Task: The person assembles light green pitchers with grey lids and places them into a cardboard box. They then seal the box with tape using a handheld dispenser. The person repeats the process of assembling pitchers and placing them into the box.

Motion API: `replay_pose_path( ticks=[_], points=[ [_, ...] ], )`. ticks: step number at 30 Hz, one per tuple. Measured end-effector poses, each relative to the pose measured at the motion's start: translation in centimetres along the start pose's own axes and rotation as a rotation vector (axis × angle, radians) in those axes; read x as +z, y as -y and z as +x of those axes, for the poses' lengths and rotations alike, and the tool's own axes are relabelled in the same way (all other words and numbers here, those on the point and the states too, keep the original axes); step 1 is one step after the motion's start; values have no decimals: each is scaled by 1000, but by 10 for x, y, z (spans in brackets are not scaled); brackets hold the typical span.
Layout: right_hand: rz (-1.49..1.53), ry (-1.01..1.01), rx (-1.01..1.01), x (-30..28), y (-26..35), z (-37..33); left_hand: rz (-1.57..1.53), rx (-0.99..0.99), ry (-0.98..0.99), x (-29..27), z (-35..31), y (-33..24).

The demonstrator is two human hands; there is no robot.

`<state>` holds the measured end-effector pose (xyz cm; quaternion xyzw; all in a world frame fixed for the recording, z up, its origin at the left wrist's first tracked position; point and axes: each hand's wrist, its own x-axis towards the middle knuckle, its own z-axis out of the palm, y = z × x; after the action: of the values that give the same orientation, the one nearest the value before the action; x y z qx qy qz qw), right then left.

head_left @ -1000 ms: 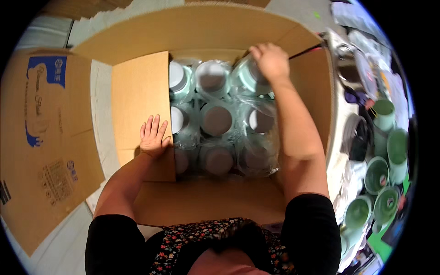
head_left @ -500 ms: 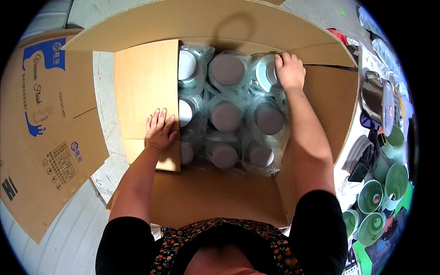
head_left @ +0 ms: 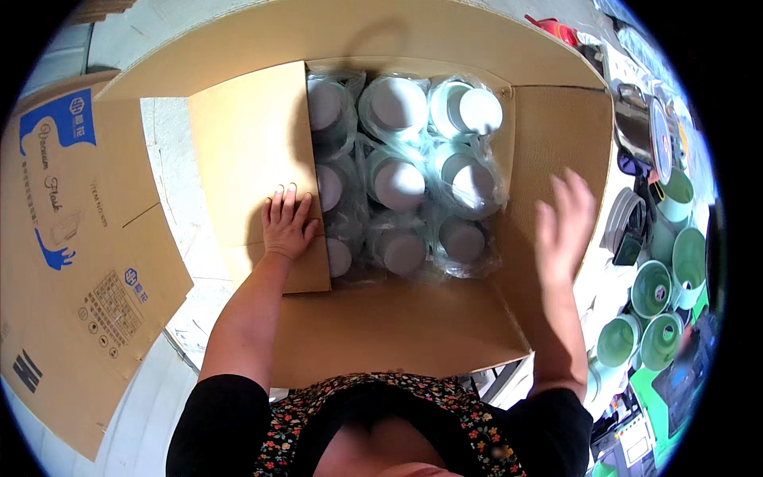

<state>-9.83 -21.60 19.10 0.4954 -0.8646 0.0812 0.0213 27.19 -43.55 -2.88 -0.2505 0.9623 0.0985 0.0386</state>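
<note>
A large cardboard box [head_left: 381,334] is open in front of me. In it stand several pale green flasks with round white tops [head_left: 399,184], each wrapped in clear plastic. The brown left flap [head_left: 250,159] lies over part of the left column of flasks. My left hand [head_left: 288,226] rests on that flap near its inner edge, fingers spread and flat. My right hand [head_left: 566,230] is in the air over the right flap [head_left: 556,143], slightly blurred. Its fingers are apart and nothing is in it. The top right flask [head_left: 481,111] is closest to it.
Another cardboard carton [head_left: 79,238] with blue print stands at the left. To the right, several green cups [head_left: 652,288] stand beside a steel pot [head_left: 636,131] and a red object [head_left: 552,30]. The box's tall far flap [head_left: 318,36] rises behind the flasks.
My right hand has left the top right flask and moved right and nearer to me, over the right flap. My left hand stays on the left flap. The view has shifted slightly.
</note>
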Motion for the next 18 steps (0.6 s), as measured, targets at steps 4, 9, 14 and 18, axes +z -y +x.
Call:
replay_pose_path(
  ticks=[4, 9, 14, 18],
  points=[
    [667, -251, 829, -30, -87, -76, -4, 46, -45, -9, 7, -5],
    [1307, 208, 633, 111, -1, -96, -175, 69, 1, -24, 25, -29],
    [249, 264, -28, 173, 47, -76, -377, 714, -5, -6, 65, -118],
    [907, 1236, 39, 48, 16, -131, -269, 857, 135, 26, 81, -126]
  ],
)
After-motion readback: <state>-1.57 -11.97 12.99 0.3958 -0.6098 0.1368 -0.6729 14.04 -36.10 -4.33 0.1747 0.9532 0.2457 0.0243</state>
